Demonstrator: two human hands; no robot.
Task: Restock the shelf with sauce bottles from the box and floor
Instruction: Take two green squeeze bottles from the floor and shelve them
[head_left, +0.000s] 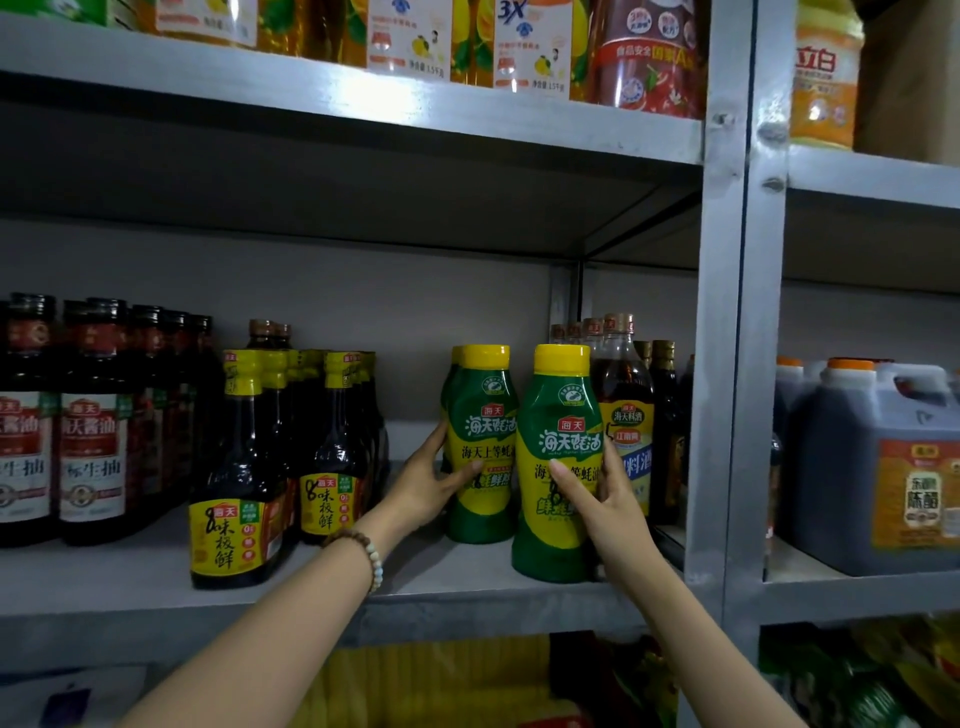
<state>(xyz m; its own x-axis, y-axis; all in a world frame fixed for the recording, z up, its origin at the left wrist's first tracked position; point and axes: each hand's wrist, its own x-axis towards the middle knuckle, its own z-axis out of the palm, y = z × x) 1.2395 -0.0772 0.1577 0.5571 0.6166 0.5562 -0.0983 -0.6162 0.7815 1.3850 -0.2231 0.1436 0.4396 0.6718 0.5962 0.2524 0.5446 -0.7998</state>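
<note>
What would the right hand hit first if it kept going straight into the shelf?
Probably the tall amber bottle just behind the right hand, which grips a green sauce bottle; depth is unclear.

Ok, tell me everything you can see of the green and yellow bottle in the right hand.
The bottle looks like glossy plastic: green with a yellow band, wide yellow cap, red logo, white lettering. It is upright near the front of the grey shelf, right of a matching bottle. The right hand grips its middle, thumb across the label.
</note>
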